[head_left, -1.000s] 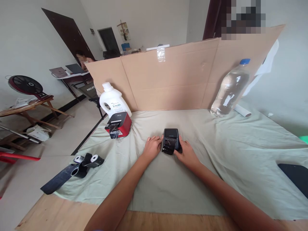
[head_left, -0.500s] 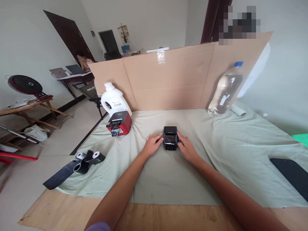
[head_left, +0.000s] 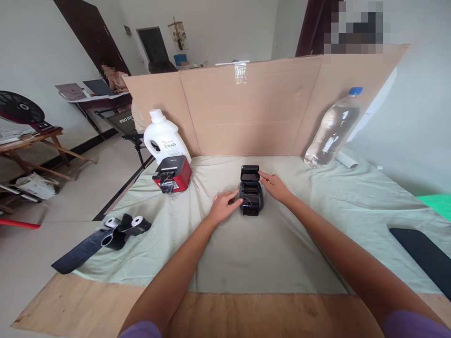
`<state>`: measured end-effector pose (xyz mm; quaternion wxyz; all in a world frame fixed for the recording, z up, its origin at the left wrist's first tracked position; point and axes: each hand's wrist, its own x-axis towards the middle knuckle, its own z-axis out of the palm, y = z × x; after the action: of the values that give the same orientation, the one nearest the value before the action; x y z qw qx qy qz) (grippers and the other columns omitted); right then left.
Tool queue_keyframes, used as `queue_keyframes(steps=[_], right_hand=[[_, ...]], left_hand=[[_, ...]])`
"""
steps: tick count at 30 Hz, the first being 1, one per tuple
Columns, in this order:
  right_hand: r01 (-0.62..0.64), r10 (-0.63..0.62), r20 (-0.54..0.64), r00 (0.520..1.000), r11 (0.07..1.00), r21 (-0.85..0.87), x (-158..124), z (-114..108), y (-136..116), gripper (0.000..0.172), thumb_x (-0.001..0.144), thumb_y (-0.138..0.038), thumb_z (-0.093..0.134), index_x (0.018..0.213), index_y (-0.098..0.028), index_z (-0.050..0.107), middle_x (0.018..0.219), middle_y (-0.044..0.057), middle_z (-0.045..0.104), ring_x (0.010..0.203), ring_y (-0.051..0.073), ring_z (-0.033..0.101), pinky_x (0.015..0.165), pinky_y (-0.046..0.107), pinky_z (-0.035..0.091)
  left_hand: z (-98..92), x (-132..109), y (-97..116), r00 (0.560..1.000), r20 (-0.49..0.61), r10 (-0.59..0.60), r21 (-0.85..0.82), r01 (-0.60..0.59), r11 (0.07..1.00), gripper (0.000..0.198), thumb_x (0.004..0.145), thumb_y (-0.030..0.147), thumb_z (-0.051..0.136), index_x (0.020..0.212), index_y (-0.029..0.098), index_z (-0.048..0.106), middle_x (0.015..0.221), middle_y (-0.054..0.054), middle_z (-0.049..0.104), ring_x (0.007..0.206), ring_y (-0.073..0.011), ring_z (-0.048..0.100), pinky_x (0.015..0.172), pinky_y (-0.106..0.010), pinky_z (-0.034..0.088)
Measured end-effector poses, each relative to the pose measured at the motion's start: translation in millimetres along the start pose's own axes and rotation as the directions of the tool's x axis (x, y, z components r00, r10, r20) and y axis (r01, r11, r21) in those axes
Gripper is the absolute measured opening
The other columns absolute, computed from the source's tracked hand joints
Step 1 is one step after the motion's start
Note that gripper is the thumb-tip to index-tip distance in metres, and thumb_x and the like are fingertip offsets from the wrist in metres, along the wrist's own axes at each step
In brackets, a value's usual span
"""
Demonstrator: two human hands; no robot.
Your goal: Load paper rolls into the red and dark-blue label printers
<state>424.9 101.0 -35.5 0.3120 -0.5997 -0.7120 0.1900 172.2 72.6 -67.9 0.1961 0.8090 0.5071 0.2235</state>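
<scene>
A small black printer (head_left: 251, 205) stands in the middle of the cloth, its lid (head_left: 250, 173) raised at the back. My left hand (head_left: 224, 206) rests against the printer's left side, thumb and forefinger stretched out onto it, not wrapped around. With an outstretched forefinger, my right hand (head_left: 275, 187) touches the right edge of the raised lid; its other fingers are partly bent and hold nothing that I can see. The inside of the printer is dark and hard to make out.
Left of my hands are a red-and-black printer (head_left: 181, 176), a white jug (head_left: 165, 136) and black paper rolls (head_left: 121, 230). Cardboard (head_left: 246, 112) stands behind. To the right are a water bottle (head_left: 333, 131) and a flat black object (head_left: 421, 253). A person (head_left: 118, 80) sits far left.
The printer's lid has swung up from shut to open. My right hand has moved from the printer's side up to the lid's edge. My left hand has stayed at the left side.
</scene>
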Motion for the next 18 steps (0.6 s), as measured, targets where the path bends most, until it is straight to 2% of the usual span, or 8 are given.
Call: queue_keyframes(steps=[3,5,9,13,16,18], right_hand=[[0.016,-0.008,0.058,0.998,0.992,-0.127,8,-6,-14,0.039,0.094,-0.035,0.047,0.122,-0.022,0.072,0.124,0.009,0.068,0.105,0.022,0.062,0.099,0.036,0.046],[0.017,0.013,0.127,0.992,0.972,-0.232,15,-8,-28,0.033,0.091,-0.034,0.054,0.113,-0.023,0.076,0.116,0.009,0.069,0.101,0.021,0.063,0.094,0.031,0.048],[-0.024,0.203,0.316,0.927,0.871,-0.49,30,-2,-53,0.031,0.079,-0.034,0.07,0.108,-0.027,0.078,0.125,0.01,0.063,0.111,0.027,0.06,0.092,0.033,0.048],[-0.089,0.312,0.298,0.902,0.811,-0.579,39,12,-66,0.041,0.071,-0.03,0.077,0.11,-0.018,0.076,0.136,0.021,0.053,0.119,0.038,0.053,0.088,0.041,0.048],[-0.083,0.307,0.296,0.904,0.808,-0.584,38,15,-71,0.035,0.07,-0.026,0.076,0.103,-0.016,0.075,0.129,0.021,0.056,0.123,0.039,0.049,0.09,0.041,0.047],[-0.059,0.275,0.304,0.912,0.823,-0.566,37,7,-73,0.029,0.071,-0.024,0.076,0.098,-0.015,0.075,0.119,0.019,0.062,0.121,0.037,0.05,0.092,0.041,0.045]], left_hand=[[0.1,0,0,1.0,-0.007,0.006,-0.005,-0.006,1.0,0.05,0.097,0.055,0.046,0.14,0.032,0.057,0.091,-0.001,0.067,0.099,-0.0217,0.061,0.097,-0.038,0.043],[0.2,0,0,1.0,-0.012,0.008,-0.005,-0.008,1.0,0.05,0.097,0.056,0.046,0.14,0.032,0.058,0.09,-0.001,0.066,0.099,-0.0219,0.061,0.096,-0.037,0.043],[0.9,0,-2,1.0,-0.008,0.005,-0.008,-0.005,1.0,0.051,0.096,0.057,0.046,0.14,0.033,0.058,0.089,-0.001,0.066,0.099,-0.0221,0.061,0.094,-0.037,0.042],[1.0,1,-2,1.0,-0.008,0.007,-0.003,-0.007,1.0,0.052,0.096,0.058,0.046,0.14,0.033,0.057,0.091,-0.001,0.067,0.098,-0.022,0.061,0.094,-0.037,0.042],[-0.4,0,0,1.0,-0.001,0.0,0.006,0.0,1.0,0.053,0.096,0.059,0.045,0.14,0.032,0.057,0.092,-0.001,0.068,0.098,-0.0218,0.061,0.094,-0.036,0.041],[-2.3,-1,1,1.0,-0.003,-0.005,0.008,0.005,1.0,0.054,0.096,0.06,0.045,0.14,0.032,0.058,0.093,-0.001,0.069,0.1,-0.022,0.061,0.094,-0.036,0.041]])
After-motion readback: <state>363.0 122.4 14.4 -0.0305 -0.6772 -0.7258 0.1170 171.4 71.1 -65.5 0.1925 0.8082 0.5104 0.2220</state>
